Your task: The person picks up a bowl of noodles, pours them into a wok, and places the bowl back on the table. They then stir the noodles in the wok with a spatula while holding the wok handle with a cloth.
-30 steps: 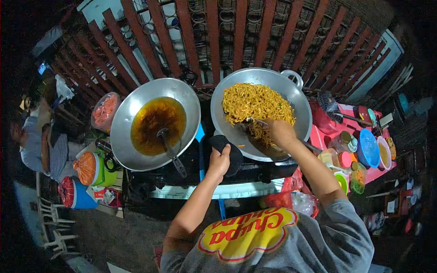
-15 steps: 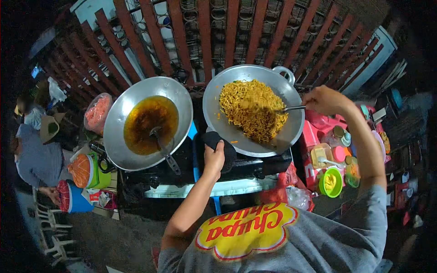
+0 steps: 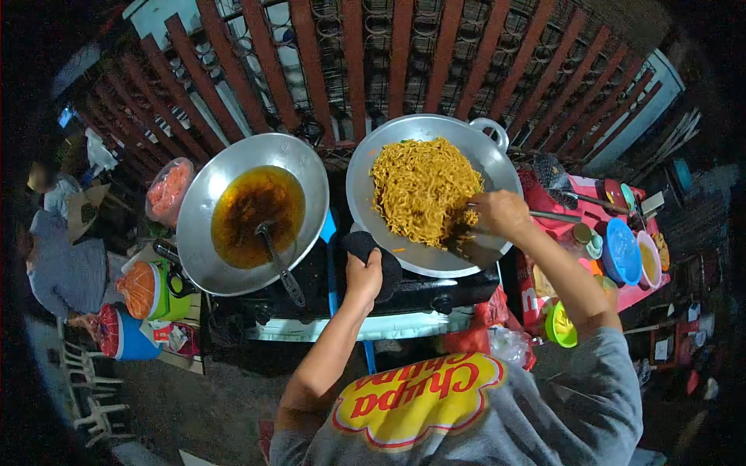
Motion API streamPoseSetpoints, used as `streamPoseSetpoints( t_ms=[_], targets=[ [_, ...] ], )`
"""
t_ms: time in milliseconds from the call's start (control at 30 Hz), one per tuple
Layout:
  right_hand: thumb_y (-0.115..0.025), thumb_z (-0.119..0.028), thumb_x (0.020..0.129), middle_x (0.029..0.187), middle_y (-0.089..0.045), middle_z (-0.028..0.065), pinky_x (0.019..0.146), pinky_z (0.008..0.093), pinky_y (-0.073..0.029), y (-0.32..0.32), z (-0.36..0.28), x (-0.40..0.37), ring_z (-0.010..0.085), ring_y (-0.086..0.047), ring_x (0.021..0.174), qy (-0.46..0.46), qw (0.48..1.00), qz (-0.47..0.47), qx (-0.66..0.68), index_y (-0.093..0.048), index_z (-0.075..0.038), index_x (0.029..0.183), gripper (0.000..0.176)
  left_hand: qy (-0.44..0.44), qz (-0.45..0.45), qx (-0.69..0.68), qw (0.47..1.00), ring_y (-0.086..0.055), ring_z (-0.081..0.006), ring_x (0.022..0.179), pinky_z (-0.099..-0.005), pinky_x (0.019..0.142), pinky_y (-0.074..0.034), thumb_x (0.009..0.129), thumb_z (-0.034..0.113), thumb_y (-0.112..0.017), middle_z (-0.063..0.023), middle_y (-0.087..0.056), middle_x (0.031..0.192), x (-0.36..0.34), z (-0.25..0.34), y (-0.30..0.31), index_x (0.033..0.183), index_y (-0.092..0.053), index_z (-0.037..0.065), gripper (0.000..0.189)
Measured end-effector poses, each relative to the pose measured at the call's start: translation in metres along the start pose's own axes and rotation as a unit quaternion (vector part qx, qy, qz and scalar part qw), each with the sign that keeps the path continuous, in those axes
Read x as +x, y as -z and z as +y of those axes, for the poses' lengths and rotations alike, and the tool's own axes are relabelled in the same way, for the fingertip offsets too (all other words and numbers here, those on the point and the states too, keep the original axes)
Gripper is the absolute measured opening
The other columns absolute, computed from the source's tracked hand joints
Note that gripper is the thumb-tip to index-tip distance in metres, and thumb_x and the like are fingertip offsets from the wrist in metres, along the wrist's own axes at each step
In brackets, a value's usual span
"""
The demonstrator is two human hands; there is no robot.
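Observation:
My left hand point(image 3: 364, 277) is closed around a black cloth pad point(image 3: 360, 245) at the front-left rim of the right wok point(image 3: 373, 159); the wok's near handle is hidden under it. A heap of yellow fried noodles point(image 3: 426, 186) fills the wok's middle. Over its right side, my right hand point(image 3: 501, 213) is closed on a long-handled metal utensil point(image 3: 550, 215), whose handle seems to stick out to the right. The utensil's head is hidden by the noodles and my hand. The left wok point(image 3: 198, 194) holds dark orange oil point(image 3: 256, 202), with a ladle point(image 3: 280, 264) resting in it.
Both woks sit on a black stove point(image 3: 404, 293) before a brown slatted fence point(image 3: 353, 70). At right, a pink-covered table point(image 3: 536, 311) bears a blue bowl point(image 3: 622, 252) and several containers. A tub of orange shreds point(image 3: 169, 190) stands left. Another person point(image 3: 66, 264) is at far left.
My right hand has come down and left, closer to the noodles. The noodle heap has shifted slightly left, and the blue bowl now shows. My left hand stays at the rim.

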State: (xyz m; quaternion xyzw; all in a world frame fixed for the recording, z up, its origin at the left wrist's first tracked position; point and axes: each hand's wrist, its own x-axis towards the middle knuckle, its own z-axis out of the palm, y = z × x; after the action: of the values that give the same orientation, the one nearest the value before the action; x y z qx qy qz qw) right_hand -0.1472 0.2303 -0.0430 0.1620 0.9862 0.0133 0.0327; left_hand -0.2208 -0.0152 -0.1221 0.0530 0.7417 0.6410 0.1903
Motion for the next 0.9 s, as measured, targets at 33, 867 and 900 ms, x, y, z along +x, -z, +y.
streamPoseSetpoints(
  t_ms=[33, 867, 900],
  targets=[
    [-0.054, -0.017, 0.071, 0.075, -0.061, 0.0148, 0.064, 0.0382, -0.05, 0.011, 0.001, -0.003, 0.0292, -0.061, 0.073, -0.001, 1.0, 0.0, 0.001, -0.063, -0.015, 0.088, 0.019, 0.027, -0.004, 0.001, 1.0, -0.042, -0.0267, 0.112, -0.0316, 0.092, -0.031, 0.08, 0.014, -0.048, -0.0166, -0.044, 0.12, 0.003, -0.004, 0.001, 0.122, -0.033, -0.001, 0.047],
    [-0.054, -0.019, 0.071, 0.076, -0.062, 0.0123, 0.064, 0.0377, -0.049, 0.046, 0.067, 0.021, 0.0268, -0.061, 0.074, 0.014, 0.966, -0.049, -0.253, -0.062, -0.008, 0.078, 0.016, -0.001, 0.009, 0.018, 1.0, -0.04, -0.0256, 0.112, -0.0332, 0.093, -0.03, 0.081, 0.014, -0.046, -0.0139, -0.041, 0.122, 0.003, -0.007, -0.001, 0.125, -0.03, 0.0, 0.049],
    [-0.052, -0.017, 0.071, 0.077, -0.061, 0.0131, 0.063, 0.0394, -0.049, 0.013, 0.071, 0.034, 0.0284, -0.061, 0.074, 0.004, 0.976, -0.076, -0.205, -0.061, -0.008, 0.078, 0.014, -0.001, 0.013, 0.017, 1.0, -0.04, -0.0256, 0.112, -0.0332, 0.093, -0.03, 0.081, 0.014, -0.046, -0.0139, -0.041, 0.122, 0.003, -0.005, 0.0, 0.125, -0.03, 0.0, 0.049]
  ],
)
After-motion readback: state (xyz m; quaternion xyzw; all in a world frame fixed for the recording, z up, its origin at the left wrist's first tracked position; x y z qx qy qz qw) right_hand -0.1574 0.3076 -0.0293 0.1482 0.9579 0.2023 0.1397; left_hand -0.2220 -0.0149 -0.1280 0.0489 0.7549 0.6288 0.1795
